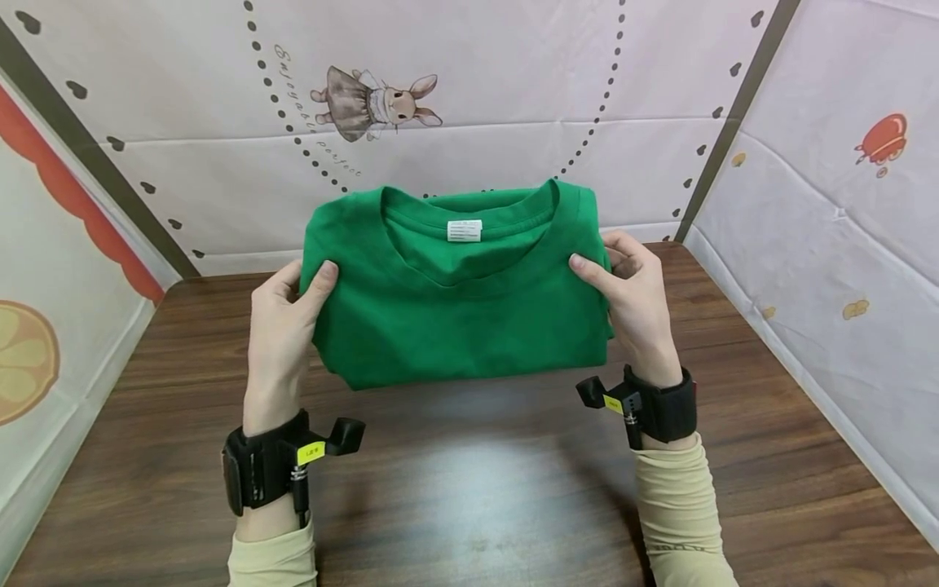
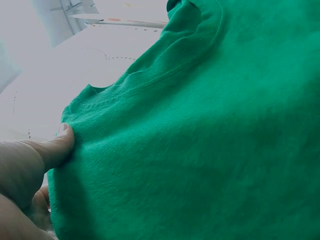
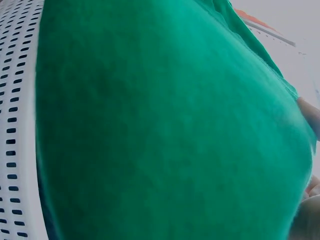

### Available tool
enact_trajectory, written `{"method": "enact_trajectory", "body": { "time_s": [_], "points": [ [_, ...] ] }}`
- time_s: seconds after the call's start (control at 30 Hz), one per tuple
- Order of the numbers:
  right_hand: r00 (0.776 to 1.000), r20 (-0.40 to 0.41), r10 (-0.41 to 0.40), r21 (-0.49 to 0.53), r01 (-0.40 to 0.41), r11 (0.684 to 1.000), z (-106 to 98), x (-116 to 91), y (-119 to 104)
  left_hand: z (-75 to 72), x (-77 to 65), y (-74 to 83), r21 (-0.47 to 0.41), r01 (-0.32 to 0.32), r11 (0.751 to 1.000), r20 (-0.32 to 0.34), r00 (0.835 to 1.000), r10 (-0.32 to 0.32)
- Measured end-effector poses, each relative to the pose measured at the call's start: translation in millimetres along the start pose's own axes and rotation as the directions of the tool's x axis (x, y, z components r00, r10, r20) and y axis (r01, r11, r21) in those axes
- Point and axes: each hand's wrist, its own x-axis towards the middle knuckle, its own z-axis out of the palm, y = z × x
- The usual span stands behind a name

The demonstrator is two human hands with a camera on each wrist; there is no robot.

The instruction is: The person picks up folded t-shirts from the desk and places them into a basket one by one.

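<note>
A folded green T-shirt [image 1: 462, 326] is held up above the wooden table, collar at the top and a white label [image 1: 465, 231] inside the neck. My left hand [image 1: 282, 318] pinches its left side, thumb in front and fingers behind. On the opposite side my right hand [image 1: 634, 293] grips the edge the same way. In the left wrist view the thumb [image 2: 60, 145] presses on the green cloth [image 2: 190, 145]. The right wrist view is mostly filled by the shirt [image 3: 165, 130], with the right thumb [image 3: 310, 117] at its far edge.
The brown wooden table [image 1: 469, 489] lies below. Behind it hangs a white printed cloth [image 1: 513, 73] with a rabbit drawing, and more printed cloth [image 1: 829, 212] borders the right side. A white perforated wall [image 3: 17, 150] shows at the left of the right wrist view.
</note>
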Motion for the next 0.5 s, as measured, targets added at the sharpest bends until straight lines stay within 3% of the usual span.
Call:
{"method": "enact_trajectory", "body": {
  "time_s": [0.27, 0.5],
  "points": [
    [0.999, 0.009, -0.044, 0.083, 0.043, 0.996, 0.7, 2.1, 1.2, 4.2, 1.6, -1.3, -0.021, -0.052, 0.998, -0.051, 0.997, 0.051],
    [0.998, -0.004, -0.055, 0.057, 0.056, 0.997, -0.8, 4.6, 3.7, 7.7, 4.2, -6.6, -0.009, -0.07, 0.998, -0.052, 0.996, 0.069]
  ]
}}
